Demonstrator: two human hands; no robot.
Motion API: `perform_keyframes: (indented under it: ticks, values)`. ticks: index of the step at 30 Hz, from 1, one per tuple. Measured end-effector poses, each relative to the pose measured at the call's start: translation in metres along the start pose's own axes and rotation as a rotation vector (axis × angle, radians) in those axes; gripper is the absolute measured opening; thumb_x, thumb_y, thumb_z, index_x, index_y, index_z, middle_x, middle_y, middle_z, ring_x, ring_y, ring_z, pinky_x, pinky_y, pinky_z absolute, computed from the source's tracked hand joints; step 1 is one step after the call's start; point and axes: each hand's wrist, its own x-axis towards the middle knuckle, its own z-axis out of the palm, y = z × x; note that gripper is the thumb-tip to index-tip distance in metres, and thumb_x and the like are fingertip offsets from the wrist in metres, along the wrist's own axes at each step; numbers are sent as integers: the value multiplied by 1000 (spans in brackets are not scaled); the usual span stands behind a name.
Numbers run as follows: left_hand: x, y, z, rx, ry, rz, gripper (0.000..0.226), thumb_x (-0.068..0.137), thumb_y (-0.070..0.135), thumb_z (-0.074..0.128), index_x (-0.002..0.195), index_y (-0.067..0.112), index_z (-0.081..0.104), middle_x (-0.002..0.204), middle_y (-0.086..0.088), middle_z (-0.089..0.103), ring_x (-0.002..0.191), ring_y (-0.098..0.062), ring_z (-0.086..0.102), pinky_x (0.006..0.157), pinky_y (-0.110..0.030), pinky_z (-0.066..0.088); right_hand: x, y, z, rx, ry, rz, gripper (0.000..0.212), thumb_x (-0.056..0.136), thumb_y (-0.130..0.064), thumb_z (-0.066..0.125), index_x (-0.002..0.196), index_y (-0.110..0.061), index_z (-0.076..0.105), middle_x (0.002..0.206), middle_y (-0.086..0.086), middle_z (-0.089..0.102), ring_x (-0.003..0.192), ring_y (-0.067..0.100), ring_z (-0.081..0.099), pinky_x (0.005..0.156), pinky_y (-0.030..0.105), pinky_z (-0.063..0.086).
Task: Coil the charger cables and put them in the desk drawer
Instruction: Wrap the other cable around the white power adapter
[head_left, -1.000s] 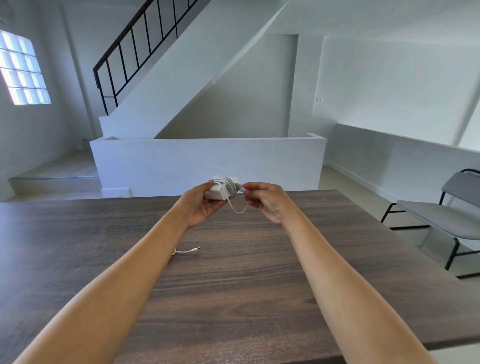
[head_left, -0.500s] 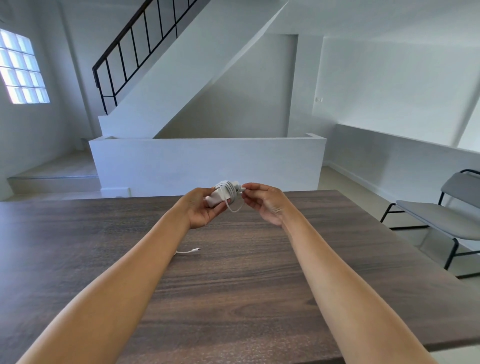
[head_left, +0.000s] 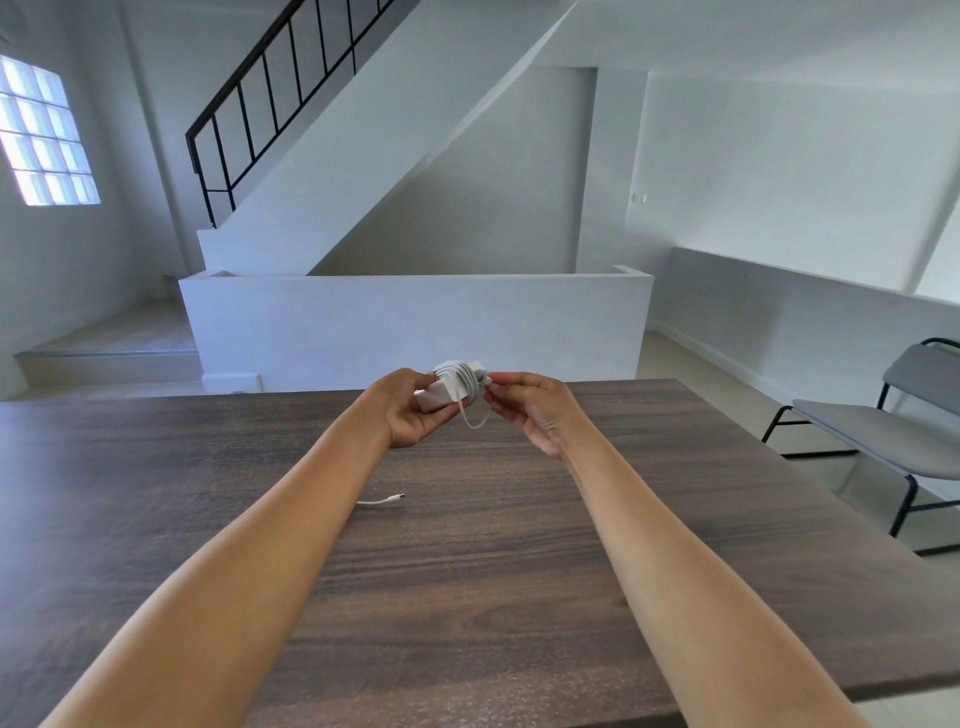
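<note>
Above the far part of the dark wooden desk, my left hand grips a white charger brick with its white cable wound around it in several turns. My right hand pinches the cable's end at the brick's right side, and a short loose loop hangs between both hands. A second white cable end with a small plug lies on the desk; my left forearm hides the rest of it. No drawer is in view.
A grey chair with a black frame stands to the right of the desk. Beyond the desk's far edge are a low white wall and a staircase with a black railing.
The brick has tilted in my left hand. My right hand has brought the cable's end close to the brick, and the hanging loop has grown shorter.
</note>
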Motion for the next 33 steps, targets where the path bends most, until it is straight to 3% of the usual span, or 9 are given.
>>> perform_keyframes:
  ticks: [7, 12, 16, 18, 21, 23, 27, 29, 33]
  values:
    - [0, -4, 4, -45, 46, 27, 28, 95, 2, 44, 121, -4, 52, 103, -24, 59, 81, -29, 64, 58, -39, 58, 0, -3, 5, -526, 76, -300, 23, 80, 5, 70, 75, -17, 70, 76, 2, 70, 71, 11, 67, 76, 23, 58]
    - [0, -4, 5, -21, 51, 27, 30, 95, 2, 44, 124, -5, 52, 106, -25, 59, 83, -30, 65, 60, -39, 59, -3, -7, 12, -179, 55, -6, 12, 82, 8, 66, 78, -3, 66, 57, 4, 69, 53, 11, 65, 56, 19, 55]
    - [2, -5, 2, 13, 74, 39, 30, 96, 3, 45, 124, -4, 52, 109, -25, 60, 86, -30, 65, 66, -42, 57, -4, -9, 16, -203, 77, -4, 15, 81, 10, 66, 76, -4, 67, 61, 8, 69, 52, 12, 66, 53, 18, 55]
    - [2, -5, 2, 26, 99, 47, 30, 96, 6, 46, 124, -4, 51, 107, -25, 60, 89, -30, 65, 65, -43, 57, -5, -8, 18, -279, 118, -55, 17, 82, 8, 65, 89, -8, 66, 75, 13, 69, 61, 16, 66, 58, 21, 57]
    - [0, -3, 2, 61, 140, 78, 27, 97, 9, 47, 121, -1, 50, 103, -23, 58, 86, -30, 64, 63, -42, 57, -4, -6, 20, -354, 85, -72, 38, 84, 3, 62, 115, -19, 62, 89, 15, 69, 76, 20, 67, 64, 25, 57]
    - [1, 0, 1, 88, 158, 99, 27, 96, 9, 48, 122, 0, 50, 103, -22, 57, 84, -30, 64, 62, -44, 57, -4, -5, 21, -450, 47, -82, 37, 84, -3, 66, 119, -13, 65, 97, 17, 70, 80, 20, 68, 69, 26, 57]
    - [-2, 2, 0, 129, 148, 102, 22, 96, 8, 48, 118, 1, 49, 102, -21, 55, 85, -30, 62, 74, -43, 60, -6, -3, 21, -516, 40, -132, 15, 82, -7, 72, 97, -10, 72, 92, 18, 72, 76, 21, 69, 72, 32, 59]
    - [-4, 3, -1, 178, 159, 99, 17, 97, 8, 49, 113, 2, 48, 93, -18, 53, 79, -28, 60, 66, -42, 58, -5, -6, 20, -577, 52, -161, 4, 83, -8, 73, 85, -11, 72, 85, 12, 72, 73, 20, 70, 72, 33, 61]
    - [-6, 4, -7, 225, 180, 80, 18, 97, 8, 49, 114, 3, 46, 91, -18, 51, 78, -27, 58, 75, -47, 55, -3, -11, 19, -879, 28, -265, 8, 84, -12, 71, 88, -5, 73, 84, 4, 71, 79, 17, 70, 82, 32, 58]
